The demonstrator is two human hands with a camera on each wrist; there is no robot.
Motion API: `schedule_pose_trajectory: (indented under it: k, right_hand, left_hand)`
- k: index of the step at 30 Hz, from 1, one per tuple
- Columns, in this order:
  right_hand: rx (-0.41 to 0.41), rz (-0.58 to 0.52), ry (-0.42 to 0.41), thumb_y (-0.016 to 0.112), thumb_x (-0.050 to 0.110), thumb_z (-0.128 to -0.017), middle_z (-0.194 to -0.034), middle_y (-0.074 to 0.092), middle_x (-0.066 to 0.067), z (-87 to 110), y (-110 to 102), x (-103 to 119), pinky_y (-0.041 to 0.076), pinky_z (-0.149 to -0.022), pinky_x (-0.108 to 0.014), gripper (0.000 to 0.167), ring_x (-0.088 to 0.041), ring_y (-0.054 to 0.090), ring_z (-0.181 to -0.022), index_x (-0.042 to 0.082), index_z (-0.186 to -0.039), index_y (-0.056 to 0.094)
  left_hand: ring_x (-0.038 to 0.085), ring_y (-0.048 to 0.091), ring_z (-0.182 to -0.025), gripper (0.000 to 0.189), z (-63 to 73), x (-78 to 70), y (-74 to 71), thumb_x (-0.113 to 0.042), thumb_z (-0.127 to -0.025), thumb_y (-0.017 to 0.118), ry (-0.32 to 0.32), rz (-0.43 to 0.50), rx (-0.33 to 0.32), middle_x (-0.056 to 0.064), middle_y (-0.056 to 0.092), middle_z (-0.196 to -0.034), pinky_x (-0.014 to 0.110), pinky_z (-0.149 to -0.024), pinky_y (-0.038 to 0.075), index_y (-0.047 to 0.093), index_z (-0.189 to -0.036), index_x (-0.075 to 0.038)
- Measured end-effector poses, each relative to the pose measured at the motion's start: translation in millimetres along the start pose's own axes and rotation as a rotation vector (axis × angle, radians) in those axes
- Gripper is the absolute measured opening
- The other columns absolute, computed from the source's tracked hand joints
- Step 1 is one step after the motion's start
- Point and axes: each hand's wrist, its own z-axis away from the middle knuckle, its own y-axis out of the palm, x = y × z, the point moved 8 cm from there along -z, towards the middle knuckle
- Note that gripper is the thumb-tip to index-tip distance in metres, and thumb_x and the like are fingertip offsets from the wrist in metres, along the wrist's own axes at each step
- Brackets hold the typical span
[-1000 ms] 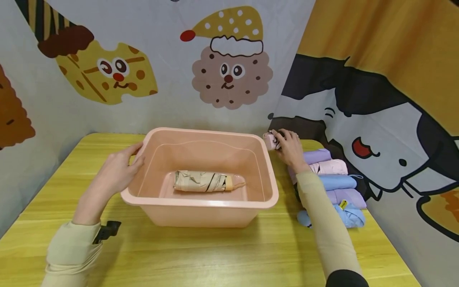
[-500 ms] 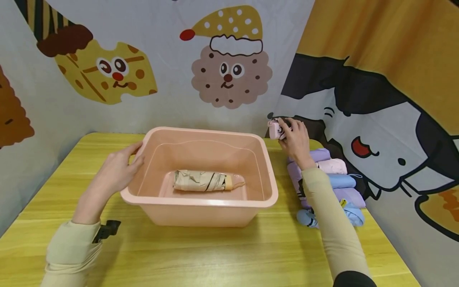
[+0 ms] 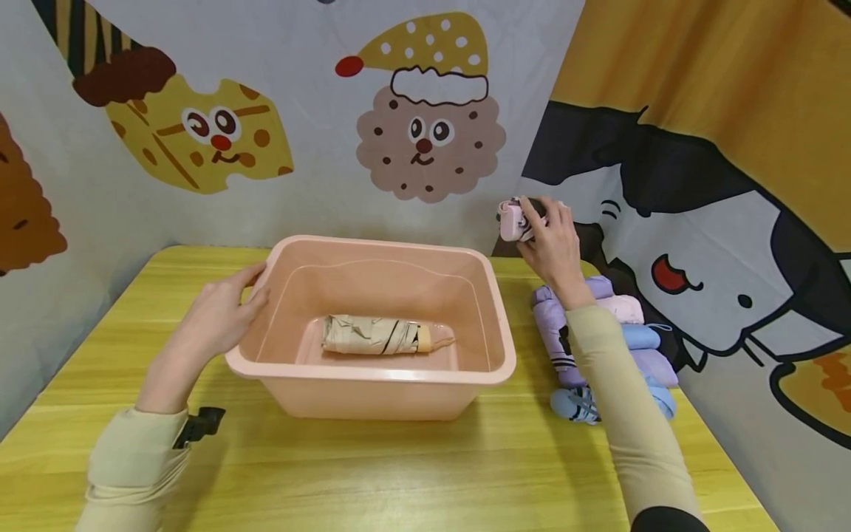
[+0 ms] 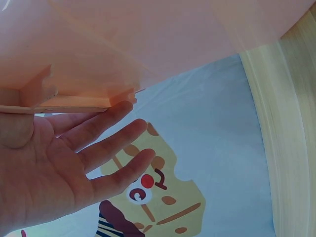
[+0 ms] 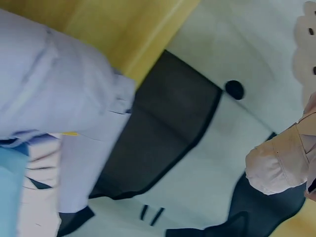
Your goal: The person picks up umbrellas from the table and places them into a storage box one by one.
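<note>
In the head view, my right hand [image 3: 553,240] grips a pink folded umbrella [image 3: 512,222] with dark markings, held up above the table's back edge. The rounded end of that pink umbrella [image 5: 276,168] shows at the right of the right wrist view, with most of the fingers out of frame. My left hand [image 3: 216,314] rests against the left rim of a peach plastic tub [image 3: 385,378]. From below, in the left wrist view, the left fingers [image 4: 111,140] spread nearly straight, the index fingertip right at the rim. A beige folded umbrella [image 3: 371,335] lies on the tub's floor.
Right of the tub lie several folded umbrellas: a lilac one [image 3: 550,332], a pink one [image 3: 625,309], blue ones [image 3: 640,337], and a light blue one [image 3: 568,404] in front. My right forearm partly covers them. A cartoon-printed cloth [image 3: 306,214] hangs behind the wooden table [image 3: 372,473].
My right hand has lifted the pink umbrella from beside the tub's back right corner, upward and slightly right. More of the lilac umbrella shows now. My left hand stays at the rim.
</note>
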Motion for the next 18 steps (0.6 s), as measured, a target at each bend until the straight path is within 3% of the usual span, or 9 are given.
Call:
schedule_pose_trajectory:
  k: [4, 7, 18]
  right_hand:
    - [-0.019, 0.012, -0.033, 0.071, 0.015, -0.084, -0.138, 0.044, -0.020, -6.8, -11, 11, 0.049, -0.089, -0.060, 0.065, -0.041, 0.042, -0.128, 0.020, -0.142, 0.041]
    - [-0.045, 0.015, -0.067, 0.070, 0.016, -0.084, -0.138, 0.045, -0.019, -12.7, -19, 22, 0.052, -0.085, -0.059, 0.064, -0.040, 0.044, -0.128, 0.021, -0.141, 0.042]
    - [-0.107, 0.061, -0.273, 0.069, 0.017, -0.083, -0.134, 0.050, -0.021, -31.9, -49, 79, 0.052, -0.088, -0.055, 0.063, -0.039, 0.048, -0.124, 0.016, -0.140, 0.043]
  left_hand:
    - [0.050, 0.043, -0.125, 0.057, -0.1, 0.6, 0.5, -0.031, -0.102, 0.033, 0.001, 0.003, 0.000, 0.030, 0.039, -0.145, 0.061, -0.097, 0.041, 0.026, -0.148, 0.002]
    - [0.049, 0.044, -0.125, 0.057, 0.1, 1.4, 1.1, -0.032, -0.102, 0.033, -0.001, 0.004, 0.000, 0.030, 0.039, -0.145, 0.061, -0.097, 0.041, 0.026, -0.148, 0.002]
    - [0.049, 0.045, -0.124, 0.057, 0.1, 1.2, 0.2, -0.031, -0.102, 0.034, 0.005, 0.002, -0.014, 0.030, 0.040, -0.144, 0.061, -0.095, 0.042, 0.027, -0.148, 0.002]
